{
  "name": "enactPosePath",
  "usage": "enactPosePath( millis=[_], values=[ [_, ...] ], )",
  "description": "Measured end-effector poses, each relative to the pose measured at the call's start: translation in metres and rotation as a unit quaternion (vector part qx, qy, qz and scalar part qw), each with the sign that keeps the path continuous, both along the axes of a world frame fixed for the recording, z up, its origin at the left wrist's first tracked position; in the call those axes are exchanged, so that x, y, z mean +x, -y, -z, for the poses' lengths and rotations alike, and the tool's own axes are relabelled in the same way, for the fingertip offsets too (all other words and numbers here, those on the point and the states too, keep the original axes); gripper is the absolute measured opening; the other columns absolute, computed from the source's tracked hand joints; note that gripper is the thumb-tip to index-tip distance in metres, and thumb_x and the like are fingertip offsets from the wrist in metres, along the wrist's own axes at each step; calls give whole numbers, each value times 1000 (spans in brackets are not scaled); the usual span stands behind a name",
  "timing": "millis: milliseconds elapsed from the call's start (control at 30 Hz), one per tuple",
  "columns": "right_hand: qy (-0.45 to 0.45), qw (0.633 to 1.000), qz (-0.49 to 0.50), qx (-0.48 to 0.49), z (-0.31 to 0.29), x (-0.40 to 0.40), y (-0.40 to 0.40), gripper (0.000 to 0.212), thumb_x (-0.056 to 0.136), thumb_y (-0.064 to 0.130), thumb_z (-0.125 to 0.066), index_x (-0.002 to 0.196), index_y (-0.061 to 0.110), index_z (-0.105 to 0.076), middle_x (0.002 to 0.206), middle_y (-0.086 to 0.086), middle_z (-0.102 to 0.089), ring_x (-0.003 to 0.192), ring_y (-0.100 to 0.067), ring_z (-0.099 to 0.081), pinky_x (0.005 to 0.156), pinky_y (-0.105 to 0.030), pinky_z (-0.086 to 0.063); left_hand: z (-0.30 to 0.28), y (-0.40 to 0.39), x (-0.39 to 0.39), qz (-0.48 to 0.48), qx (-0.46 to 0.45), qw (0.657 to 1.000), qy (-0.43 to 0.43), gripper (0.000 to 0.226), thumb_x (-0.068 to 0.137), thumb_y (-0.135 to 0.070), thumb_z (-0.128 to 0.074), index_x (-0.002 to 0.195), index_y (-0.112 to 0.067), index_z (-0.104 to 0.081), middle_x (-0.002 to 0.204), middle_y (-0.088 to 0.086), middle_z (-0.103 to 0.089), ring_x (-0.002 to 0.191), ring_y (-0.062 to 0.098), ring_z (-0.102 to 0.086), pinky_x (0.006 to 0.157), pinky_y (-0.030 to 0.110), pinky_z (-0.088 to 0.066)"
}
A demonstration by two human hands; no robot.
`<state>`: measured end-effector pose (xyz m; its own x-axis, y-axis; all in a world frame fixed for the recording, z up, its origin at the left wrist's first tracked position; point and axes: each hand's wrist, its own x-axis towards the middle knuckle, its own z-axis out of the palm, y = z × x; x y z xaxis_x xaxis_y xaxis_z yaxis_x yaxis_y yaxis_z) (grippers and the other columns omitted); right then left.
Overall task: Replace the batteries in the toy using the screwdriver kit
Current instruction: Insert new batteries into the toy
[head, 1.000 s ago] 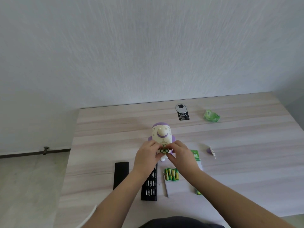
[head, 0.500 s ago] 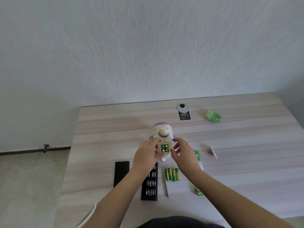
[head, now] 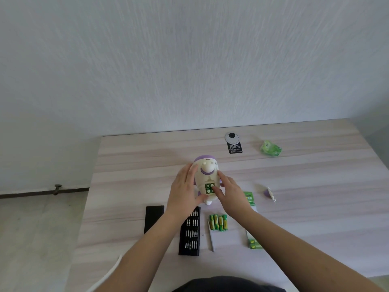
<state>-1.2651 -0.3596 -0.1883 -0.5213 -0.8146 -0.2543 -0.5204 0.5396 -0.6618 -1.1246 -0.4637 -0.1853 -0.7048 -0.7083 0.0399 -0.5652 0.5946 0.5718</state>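
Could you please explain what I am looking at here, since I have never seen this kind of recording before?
There is no machine: a person wears a camera on the head, so this single picture looks down at their own two bare hands. The left hand steadies a white and purple toy on a wooden table. The right hand touches the toy's open battery compartment, where green battery ends show. Nearer the person lie a black tray of screwdriver bits, its black lid, loose green batteries, a battery pack and, to the right, a small purple cover.
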Motion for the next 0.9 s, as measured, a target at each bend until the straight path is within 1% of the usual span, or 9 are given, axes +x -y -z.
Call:
enactPosePath(
  millis=[133,233,333,433,500,567,667,733,900],
  values=[
    [-1,999,-32,3,2,-8,2,54,99,33,-47,149,25,-29,144,1,-44,123,-16,-51,96,-32,-45,-6,3,-5,31,-15,999,8,111,65,-47,-83,152,-18,-21,160,0,-17,147,20,-15,113,29,-19],
    [-6,998,-61,17,0,-14,5,54,100,33,-45,151,25,-27,146,1,-43,124,-18,-51,97,-32,-43,-10,4,-11,36,-33,999,14,107,64,-45,-83,150,-18,-25,161,-5,-11,150,19,-7,115,33,-18],
    [-18,993,-108,40,-4,-24,10,54,101,33,-43,151,25,-26,147,-1,-43,125,-21,-49,99,-34,-41,-13,6,-15,41,-56,997,20,109,61,-44,-85,150,-20,-26,161,-5,-12,149,19,-8,116,34,-16],
    [-30,987,-151,47,-8,-32,14,53,101,33,-44,151,27,-27,146,0,-45,125,-20,-49,102,-33,-38,-13,7,-19,68,-56,995,55,112,60,-44,-86,151,-24,-23,161,-4,-14,149,19,-11,119,36,-17],
    [-30,985,-162,43,-8,-34,14,53,100,33,-44,150,26,-29,144,0,-47,125,-20,-49,101,-32,-37,-13,8,-22,72,-26,995,57,109,58,-40,-87,148,-26,-27,156,-3,-22,144,21,-22,116,39,-26],
    [-19,988,-152,31,-6,-36,10,51,99,34,-46,148,27,-34,140,1,-50,124,-18,-49,99,-30,-37,-12,10,-22,74,-6,996,47,106,55,-36,-89,144,-27,-31,149,-3,-29,137,21,-32,108,42,-37],
    [-47,992,-116,12,3,-44,-6,42,98,33,-48,139,24,-45,133,0,-53,120,-16,-51,96,-27,-39,-9,12,-22,77,-2,996,38,103,54,-36,-89,141,-26,-34,144,-3,-32,133,21,-36,103,40,-41],
    [-96,990,-106,14,12,-54,-21,37,99,26,-49,135,20,-50,130,-3,-54,120,-19,-51,98,-29,-39,-9,12,-21,78,-2,997,28,102,54,-35,-89,140,-25,-35,143,-2,-33,131,21,-38,101,39,-43],
    [-160,986,-29,45,29,-94,-61,35,96,18,-50,132,16,-54,127,-8,-55,116,-29,-52,97,-38,-43,-8,11,-16,78,8,997,9,99,54,-31,-88,139,-22,-38,142,-3,-34,127,21,-41,94,37,-47]
  ],
)
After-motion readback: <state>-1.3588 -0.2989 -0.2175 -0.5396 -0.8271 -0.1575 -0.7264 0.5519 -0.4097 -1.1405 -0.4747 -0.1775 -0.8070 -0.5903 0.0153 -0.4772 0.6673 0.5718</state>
